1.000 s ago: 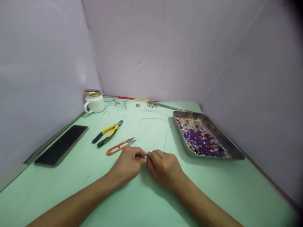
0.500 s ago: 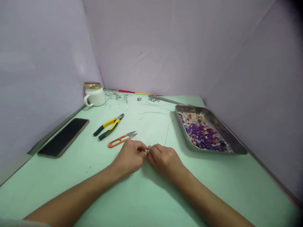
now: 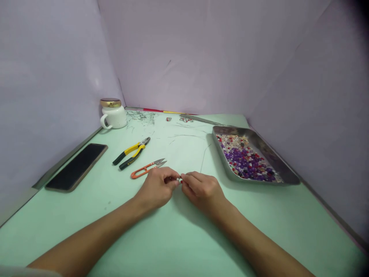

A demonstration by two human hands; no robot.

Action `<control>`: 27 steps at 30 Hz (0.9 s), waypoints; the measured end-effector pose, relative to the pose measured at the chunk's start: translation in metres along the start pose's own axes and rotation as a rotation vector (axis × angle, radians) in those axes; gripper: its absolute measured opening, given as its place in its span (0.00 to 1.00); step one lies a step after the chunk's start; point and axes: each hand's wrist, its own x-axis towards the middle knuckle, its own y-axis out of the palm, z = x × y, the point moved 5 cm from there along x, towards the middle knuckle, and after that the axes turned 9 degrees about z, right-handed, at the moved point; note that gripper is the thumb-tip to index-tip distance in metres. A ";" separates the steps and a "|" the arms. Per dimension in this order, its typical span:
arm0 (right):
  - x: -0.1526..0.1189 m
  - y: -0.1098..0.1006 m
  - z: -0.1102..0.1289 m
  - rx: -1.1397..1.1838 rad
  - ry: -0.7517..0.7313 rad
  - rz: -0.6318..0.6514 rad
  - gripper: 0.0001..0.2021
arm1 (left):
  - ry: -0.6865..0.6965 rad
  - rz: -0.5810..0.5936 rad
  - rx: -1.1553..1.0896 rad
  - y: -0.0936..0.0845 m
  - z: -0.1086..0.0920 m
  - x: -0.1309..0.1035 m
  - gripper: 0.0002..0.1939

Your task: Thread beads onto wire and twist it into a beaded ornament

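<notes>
Over the middle of the green table (image 3: 138,238), my left hand (image 3: 159,187) and my right hand (image 3: 201,189) meet at their fingertips. Between them is a small cluster of beads (image 3: 180,180), white and red, pinched by both hands. A thin wire (image 3: 204,157) rises from behind my right hand; whether it joins the beads is hidden. Just beyond my left hand lie orange thread snips (image 3: 144,169), their blades partly beside the knuckles. Yellow and black pliers (image 3: 132,153) rest farther left.
A metal tray (image 3: 225,163) of purple, red and clear beads stands at the right. At the left are a phone (image 3: 77,167) and a white lidded mug (image 3: 115,117). Wire scraps (image 3: 142,117), beaded pieces (image 3: 186,119) and long wires (image 3: 204,120) lie at the back.
The fingers have shifted slightly around the beads, and red now shows among them where mostly white showed before. The whole view has moved a little.
</notes>
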 end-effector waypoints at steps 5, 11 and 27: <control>0.001 -0.002 -0.018 0.535 0.358 0.029 0.10 | -0.072 0.035 -0.246 -0.006 0.006 0.005 0.05; -0.001 0.014 -0.025 1.044 0.720 0.156 0.11 | -0.118 0.062 -0.521 -0.006 0.019 0.009 0.08; -0.007 0.025 -0.024 1.343 0.831 0.150 0.11 | -0.069 0.054 -0.361 -0.008 0.014 0.008 0.08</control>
